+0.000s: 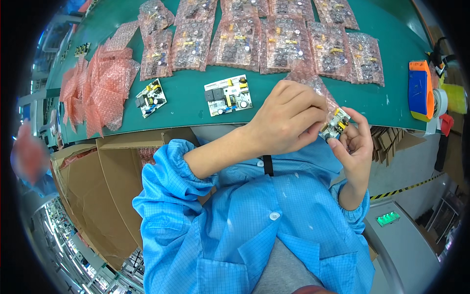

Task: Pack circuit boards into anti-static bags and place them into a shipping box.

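Note:
In front of my chest, my right hand (357, 144) grips a small circuit board (335, 123) by its edge, thumb below and fingers behind. My left hand (293, 115) is closed in a pinch on a pink bubble-wrap bag (313, 83), right beside the board. The bag's lower part is hidden behind the left fingers, so I cannot tell how far the board is inside it. On the green table, left of my hands, lie a larger circuit board (228, 95) and a smaller circuit board (151, 98), both unwrapped.
Rows of bubble-wrapped boards (289, 44) cover the far part of the green table (186, 105). Pink bubble-wrap bags (110, 90) pile up at the left. A blue and orange holder (421, 90) and tape rolls (439, 100) sit at the right edge. A cardboard box (93, 191) stands below left.

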`<action>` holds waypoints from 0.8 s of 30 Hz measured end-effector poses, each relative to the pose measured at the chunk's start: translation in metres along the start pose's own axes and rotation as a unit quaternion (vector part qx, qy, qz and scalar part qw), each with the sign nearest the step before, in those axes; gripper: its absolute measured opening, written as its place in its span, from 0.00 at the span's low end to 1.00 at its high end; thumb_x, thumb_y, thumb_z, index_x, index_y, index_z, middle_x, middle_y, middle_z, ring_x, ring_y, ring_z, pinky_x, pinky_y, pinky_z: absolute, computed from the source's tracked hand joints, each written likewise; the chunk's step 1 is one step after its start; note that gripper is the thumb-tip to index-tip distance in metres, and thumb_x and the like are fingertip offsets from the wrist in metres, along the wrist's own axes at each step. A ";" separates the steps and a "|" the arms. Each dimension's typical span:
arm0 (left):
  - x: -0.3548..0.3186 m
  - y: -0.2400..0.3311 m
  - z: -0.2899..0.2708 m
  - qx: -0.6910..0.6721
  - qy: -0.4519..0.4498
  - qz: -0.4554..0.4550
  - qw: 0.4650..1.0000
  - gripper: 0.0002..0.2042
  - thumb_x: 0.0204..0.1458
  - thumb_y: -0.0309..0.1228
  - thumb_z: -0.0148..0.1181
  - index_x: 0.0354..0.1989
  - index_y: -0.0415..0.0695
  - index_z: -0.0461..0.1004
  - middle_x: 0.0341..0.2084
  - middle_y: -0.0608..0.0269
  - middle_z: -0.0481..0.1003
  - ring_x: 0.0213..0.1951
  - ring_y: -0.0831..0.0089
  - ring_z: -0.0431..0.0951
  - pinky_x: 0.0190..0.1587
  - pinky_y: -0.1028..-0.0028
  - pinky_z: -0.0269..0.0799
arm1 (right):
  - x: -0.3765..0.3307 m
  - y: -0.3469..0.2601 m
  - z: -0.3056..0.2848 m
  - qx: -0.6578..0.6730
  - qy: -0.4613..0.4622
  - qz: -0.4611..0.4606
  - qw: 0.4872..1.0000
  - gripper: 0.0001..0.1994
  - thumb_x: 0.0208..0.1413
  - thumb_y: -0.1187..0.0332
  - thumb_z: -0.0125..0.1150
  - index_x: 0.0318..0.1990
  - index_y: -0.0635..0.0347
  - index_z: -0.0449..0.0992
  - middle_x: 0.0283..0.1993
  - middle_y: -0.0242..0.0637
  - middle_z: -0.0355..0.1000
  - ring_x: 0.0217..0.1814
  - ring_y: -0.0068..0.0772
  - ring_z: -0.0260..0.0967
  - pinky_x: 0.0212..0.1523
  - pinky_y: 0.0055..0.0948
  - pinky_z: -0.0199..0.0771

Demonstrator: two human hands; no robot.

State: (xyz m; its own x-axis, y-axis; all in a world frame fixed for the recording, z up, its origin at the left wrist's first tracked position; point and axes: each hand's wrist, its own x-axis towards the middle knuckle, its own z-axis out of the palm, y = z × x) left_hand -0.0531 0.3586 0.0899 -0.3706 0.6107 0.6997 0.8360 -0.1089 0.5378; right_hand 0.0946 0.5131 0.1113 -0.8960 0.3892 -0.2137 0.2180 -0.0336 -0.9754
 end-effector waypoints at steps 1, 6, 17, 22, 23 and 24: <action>0.000 0.001 0.000 0.000 0.001 0.007 1.000 0.14 0.35 0.20 0.68 0.33 0.45 0.75 0.37 0.65 0.75 0.41 0.64 0.75 0.44 0.65 0.67 | 0.001 0.000 0.003 0.014 -0.001 0.009 1.000 0.33 0.47 0.75 0.71 0.62 0.62 0.64 0.32 0.25 0.72 0.26 0.10 0.50 0.27 0.14 0.47; 0.000 -0.001 -0.002 0.020 0.011 0.007 1.000 0.14 0.34 0.21 0.69 0.32 0.46 0.75 0.37 0.66 0.75 0.41 0.64 0.75 0.43 0.65 0.67 | 0.004 0.006 0.010 -0.005 -0.003 -0.016 1.000 0.33 0.48 0.76 0.70 0.63 0.62 0.63 0.37 0.27 0.75 0.26 0.10 0.50 0.27 0.13 0.48; 0.000 -0.007 -0.006 0.053 0.008 -0.026 0.998 0.14 0.34 0.21 0.69 0.32 0.47 0.76 0.37 0.67 0.76 0.41 0.64 0.75 0.45 0.65 0.67 | 0.007 0.007 0.004 0.032 0.022 -0.030 0.999 0.34 0.48 0.75 0.70 0.64 0.63 0.62 0.40 0.33 0.76 0.25 0.10 0.52 0.27 0.13 0.51; 0.000 -0.008 -0.004 0.060 0.010 -0.033 0.998 0.14 0.33 0.21 0.69 0.31 0.47 0.76 0.37 0.67 0.76 0.41 0.64 0.75 0.44 0.65 0.68 | 0.004 0.003 -0.002 -0.033 -0.034 -0.021 0.999 0.33 0.47 0.75 0.70 0.63 0.62 0.64 0.35 0.29 0.73 0.26 0.11 0.52 0.27 0.14 0.50; 0.000 -0.007 -0.003 0.060 0.010 -0.032 0.998 0.14 0.33 0.21 0.69 0.31 0.47 0.76 0.37 0.67 0.76 0.41 0.64 0.75 0.44 0.65 0.68 | 0.005 0.004 -0.003 -0.019 -0.025 -0.028 0.999 0.33 0.47 0.75 0.70 0.63 0.62 0.63 0.36 0.29 0.74 0.26 0.10 0.52 0.27 0.14 0.49; 0.000 -0.006 -0.003 0.056 0.007 -0.027 0.998 0.13 0.33 0.21 0.69 0.31 0.47 0.76 0.37 0.67 0.76 0.40 0.64 0.76 0.44 0.65 0.68 | 0.005 0.004 -0.003 -0.019 -0.025 -0.029 0.999 0.33 0.47 0.75 0.70 0.63 0.62 0.63 0.36 0.29 0.74 0.26 0.10 0.52 0.27 0.14 0.49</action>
State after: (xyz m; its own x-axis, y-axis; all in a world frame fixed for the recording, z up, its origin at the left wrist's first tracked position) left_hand -0.0595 0.3569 0.0884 -0.4217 0.6028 0.6773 0.8541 0.0134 0.5199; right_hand 0.0926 0.5176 0.1067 -0.9254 0.3432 -0.1610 0.1797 0.0231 -0.9834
